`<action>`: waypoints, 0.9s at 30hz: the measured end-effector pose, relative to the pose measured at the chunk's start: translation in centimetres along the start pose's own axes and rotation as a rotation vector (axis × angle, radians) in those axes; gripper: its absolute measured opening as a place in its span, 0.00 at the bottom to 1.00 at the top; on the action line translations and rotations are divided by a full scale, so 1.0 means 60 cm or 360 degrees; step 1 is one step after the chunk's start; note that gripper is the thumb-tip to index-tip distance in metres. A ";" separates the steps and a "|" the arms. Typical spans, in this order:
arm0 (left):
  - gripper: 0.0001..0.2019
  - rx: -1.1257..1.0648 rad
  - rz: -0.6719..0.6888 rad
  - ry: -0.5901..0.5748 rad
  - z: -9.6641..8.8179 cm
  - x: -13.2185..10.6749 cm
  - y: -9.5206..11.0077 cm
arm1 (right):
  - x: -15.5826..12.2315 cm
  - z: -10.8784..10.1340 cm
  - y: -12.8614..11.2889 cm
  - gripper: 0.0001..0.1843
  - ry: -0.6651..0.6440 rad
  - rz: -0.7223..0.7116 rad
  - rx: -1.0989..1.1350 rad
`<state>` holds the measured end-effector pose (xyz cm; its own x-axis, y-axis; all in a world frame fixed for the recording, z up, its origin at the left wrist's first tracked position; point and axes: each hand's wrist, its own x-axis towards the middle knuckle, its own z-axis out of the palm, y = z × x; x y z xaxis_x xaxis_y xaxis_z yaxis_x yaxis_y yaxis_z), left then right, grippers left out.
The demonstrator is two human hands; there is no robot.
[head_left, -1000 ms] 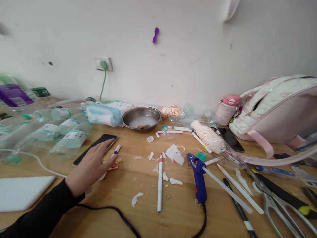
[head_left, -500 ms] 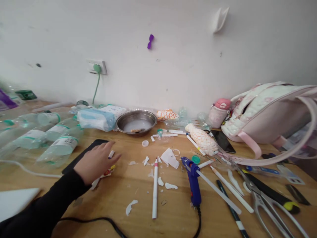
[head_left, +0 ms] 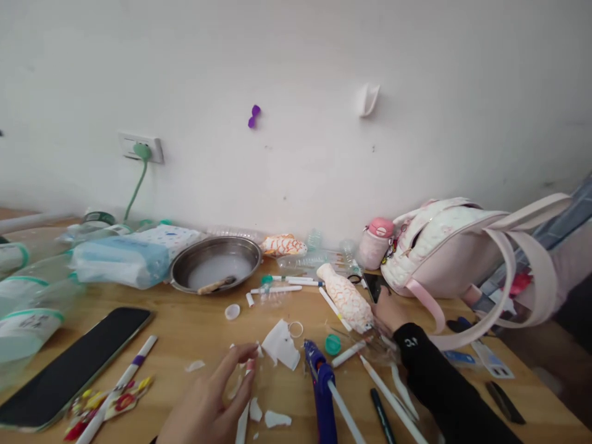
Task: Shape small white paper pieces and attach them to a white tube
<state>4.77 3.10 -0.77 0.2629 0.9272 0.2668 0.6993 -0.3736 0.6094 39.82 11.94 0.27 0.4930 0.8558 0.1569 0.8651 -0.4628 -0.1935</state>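
My left hand (head_left: 217, 394) is low in the middle with thumb and index finger spread apart. Its fingertips hover around the pink-ended tip of a white marker (head_left: 243, 422) on the table; I cannot tell whether they touch it. My right hand (head_left: 391, 310), in a black sleeve, reaches to the near end of a black phone (head_left: 372, 285) by the backpack. Its visible fingers look stretched out, though partly hidden. Just left of it lies a white fish-like shape (head_left: 345, 296) with orange scale lines. A blue glue gun (head_left: 321, 385) with a white glue stick lies between my hands.
A purple-banded marker (head_left: 118, 385) rests over candy wrappers beside a large black phone (head_left: 78, 364). Behind are a metal bowl (head_left: 178, 280), a blue-white tissue pack (head_left: 124, 262) and a second orange-patterned fish (head_left: 283, 245). Clear bottles (head_left: 30, 330) crowd the left; a pink backpack (head_left: 453, 253) stands right.
My left hand has moved from the large phone and wrappers to the pink-ended marker, uncovering the purple-banded marker. My right arm has come into view. The view has shifted right and up.
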 end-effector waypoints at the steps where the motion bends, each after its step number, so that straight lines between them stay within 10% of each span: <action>1: 0.11 -0.0031 -0.0040 -0.0006 0.003 0.003 -0.007 | 0.010 0.009 -0.002 0.17 -0.0003 0.0045 -0.0047; 13: 0.11 -0.0349 -0.0197 0.0021 0.007 0.034 -0.022 | 0.044 0.009 0.023 0.17 0.0047 0.0082 -0.0073; 22: 0.13 -0.0945 -0.0370 -0.0121 -0.012 0.040 0.009 | -0.011 -0.147 0.009 0.34 0.0424 -0.0047 0.0273; 27: 0.14 -0.1325 -0.0402 -0.0284 -0.036 0.025 0.042 | -0.144 -0.226 0.015 0.36 0.0768 -0.0155 0.0658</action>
<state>5.48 3.52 2.80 0.3145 0.9489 -0.0274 0.0584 0.0095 0.9982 37.61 0.99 11.89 0.4838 0.6446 0.5920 0.8482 -0.1786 -0.4987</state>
